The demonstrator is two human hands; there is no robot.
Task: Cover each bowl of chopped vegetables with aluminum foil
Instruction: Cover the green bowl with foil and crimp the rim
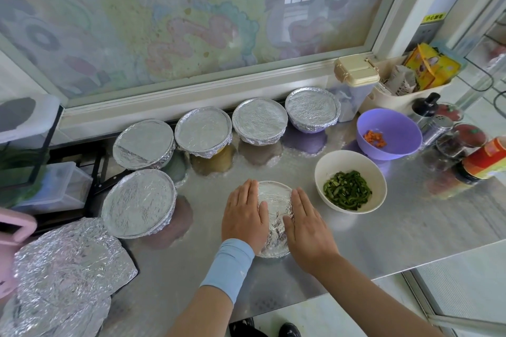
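Pressing down on the foil-topped bowl (275, 200) at the front middle of the bench (383, 241), with the left hand (245, 216) flat over its left side, fingers straight and close together, pale blue sleeve (230, 257) at the wrist. Matching it on the other side with the right hand (306, 224), palm down, fingers straight, nothing pinched. Both thumbs in on the crinkled top, just a strip of silver between the two hands. Just beside on the right, not touching: a white bowl (350, 164), uncovered, with chopped green pieces (346, 190) in the bottom. Behind that, a purple bowl (391, 123), also uncovered, with a small heap of orange dice (374, 139). Along the back by the window frame, four bowls wrapped and lined up, from the leftmost wrapped bowl (143, 142) across to the rightmost wrapped bowl (312, 105). Nearer on the left, a fifth wrapped bowl (139, 202), foil smooth over the top and crimped round the rim. At the front left corner, a pile of loose foil sheets (65, 262), wrinkled, partly off the bench edge. Far right, a steel shaker (438, 128) among jars.
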